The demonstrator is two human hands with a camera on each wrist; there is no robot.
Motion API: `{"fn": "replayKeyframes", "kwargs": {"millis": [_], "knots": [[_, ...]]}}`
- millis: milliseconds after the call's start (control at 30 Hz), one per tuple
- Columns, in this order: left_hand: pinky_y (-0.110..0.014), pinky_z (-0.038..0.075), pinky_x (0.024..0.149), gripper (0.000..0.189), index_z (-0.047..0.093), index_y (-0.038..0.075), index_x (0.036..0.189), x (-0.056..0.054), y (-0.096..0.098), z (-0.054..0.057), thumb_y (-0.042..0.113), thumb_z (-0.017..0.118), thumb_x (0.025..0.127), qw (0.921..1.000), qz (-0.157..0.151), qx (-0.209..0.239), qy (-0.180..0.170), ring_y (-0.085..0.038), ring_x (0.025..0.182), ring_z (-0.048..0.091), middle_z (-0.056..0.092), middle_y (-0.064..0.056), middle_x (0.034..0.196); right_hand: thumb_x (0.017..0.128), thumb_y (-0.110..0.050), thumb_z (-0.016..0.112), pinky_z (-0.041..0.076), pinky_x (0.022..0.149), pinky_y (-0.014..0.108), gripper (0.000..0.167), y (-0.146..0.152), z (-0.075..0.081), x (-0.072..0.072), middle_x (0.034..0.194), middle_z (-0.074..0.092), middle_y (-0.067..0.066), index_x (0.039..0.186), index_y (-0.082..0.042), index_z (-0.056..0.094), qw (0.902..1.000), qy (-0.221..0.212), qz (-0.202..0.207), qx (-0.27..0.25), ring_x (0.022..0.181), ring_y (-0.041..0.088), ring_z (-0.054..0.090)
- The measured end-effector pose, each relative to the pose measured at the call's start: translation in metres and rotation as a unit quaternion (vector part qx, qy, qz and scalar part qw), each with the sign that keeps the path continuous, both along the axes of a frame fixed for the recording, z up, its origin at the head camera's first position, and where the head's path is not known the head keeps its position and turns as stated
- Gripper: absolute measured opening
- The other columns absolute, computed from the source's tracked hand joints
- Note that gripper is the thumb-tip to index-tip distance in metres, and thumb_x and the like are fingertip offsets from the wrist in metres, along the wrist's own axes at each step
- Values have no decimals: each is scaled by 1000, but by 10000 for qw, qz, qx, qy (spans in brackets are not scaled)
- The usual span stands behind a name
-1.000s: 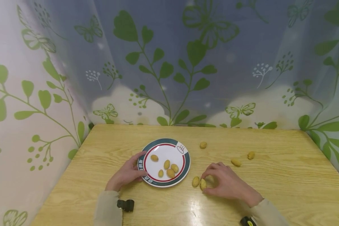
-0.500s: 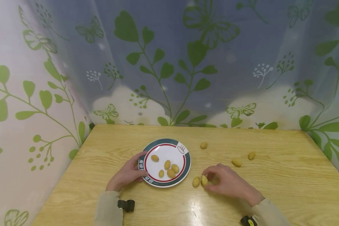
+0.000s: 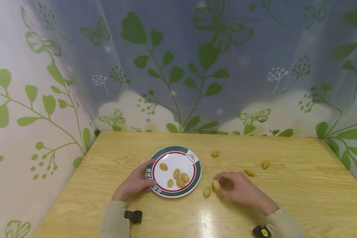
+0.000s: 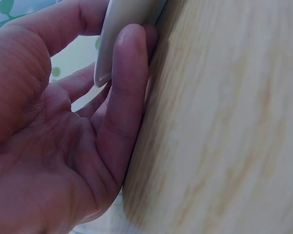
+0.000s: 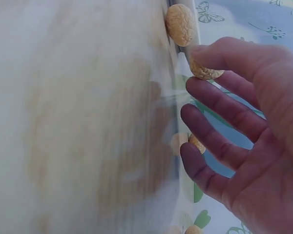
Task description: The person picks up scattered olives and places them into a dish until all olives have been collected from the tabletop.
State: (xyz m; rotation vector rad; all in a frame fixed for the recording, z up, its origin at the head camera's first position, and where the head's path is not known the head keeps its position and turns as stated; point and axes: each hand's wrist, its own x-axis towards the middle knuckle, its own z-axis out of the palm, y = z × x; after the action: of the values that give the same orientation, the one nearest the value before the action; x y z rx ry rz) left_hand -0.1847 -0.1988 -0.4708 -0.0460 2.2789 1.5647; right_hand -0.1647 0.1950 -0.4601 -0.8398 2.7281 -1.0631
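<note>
My left hand point(image 3: 134, 183) grips the left rim of a round white plate point(image 3: 174, 157) with a dark green border and a red ring. In the left wrist view, fingers of the left hand point(image 4: 63, 131) reach around the edge of the plate point(image 4: 127, 29). Several small yellow ovals lie on the plate. My right hand point(image 3: 241, 188) pinches a wrinkled yellow oval point(image 3: 216, 185), nut-like or like dried fruit, between thumb and forefinger; the right wrist view shows the pinched oval point(image 5: 205, 72) partly behind the thumb. Beside it lies another oval point(image 3: 207, 191) on the table.
Farther back on the wooden table point(image 3: 122, 145) lie three more yellow ovals: one point(image 3: 215, 153) right of the plate, two point(image 3: 250, 171) beyond the right hand. A leaf-patterned curtain point(image 3: 178, 66) hangs behind and along the sides. Each wrist wears a black strap device point(image 3: 134, 216).
My right hand has drawn slightly right with the pinched oval, widening the gap to the oval beside it. The left hand stays on the plate.
</note>
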Motion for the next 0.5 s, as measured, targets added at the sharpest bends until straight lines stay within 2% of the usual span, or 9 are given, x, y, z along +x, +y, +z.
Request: {"fn": "replayKeyframes", "kwargs": {"millis": [267,500], "knots": [[-28,55,67,83,37,21,158,0,-1,-1,6,78,88,10000,63,32,17,-16,80,64,58,-18,135,87,-13,79,55,75,25,34,-4,3,-5,100,71,-5,121,-14,71,9981,-114,-452,-394,92,8,65],[-29,56,67,83,37,22,158,-1,-1,0,8,78,88,10000,29,9,26,-16,76,64,56,-19,138,87,-12,79,56,72,24,37,-9,5,-8,99,71,-2,123,-10,71,9959,-62,-597,-683,90,9,65]]}}
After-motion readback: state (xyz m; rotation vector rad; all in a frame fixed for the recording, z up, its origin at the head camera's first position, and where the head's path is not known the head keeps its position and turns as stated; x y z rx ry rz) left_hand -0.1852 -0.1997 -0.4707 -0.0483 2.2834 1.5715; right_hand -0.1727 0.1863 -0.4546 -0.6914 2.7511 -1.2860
